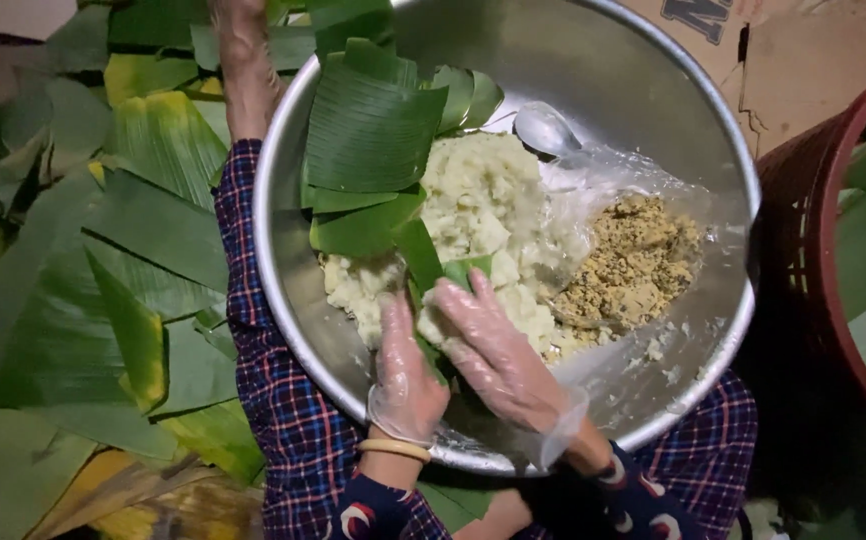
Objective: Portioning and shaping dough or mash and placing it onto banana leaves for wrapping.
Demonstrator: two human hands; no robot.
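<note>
Both gloved hands in the steel bowl, working a leaf strip at the pale mash

Left hand (405,372) and right hand (488,345) wear clear gloves, each pinching a narrow green leaf strip (423,262) that lies on the pale mash (481,205). Mash sits mid-bowl (288,260); crumbly tan filling (633,265) on clear plastic to its right, spoon (545,128) above it, folded leaves (368,135) stacked at the upper left. More leaves (103,260) spread left of bowl, red basket (813,220) on the right

brown cardboard box (803,60), top right, dark print
</note>
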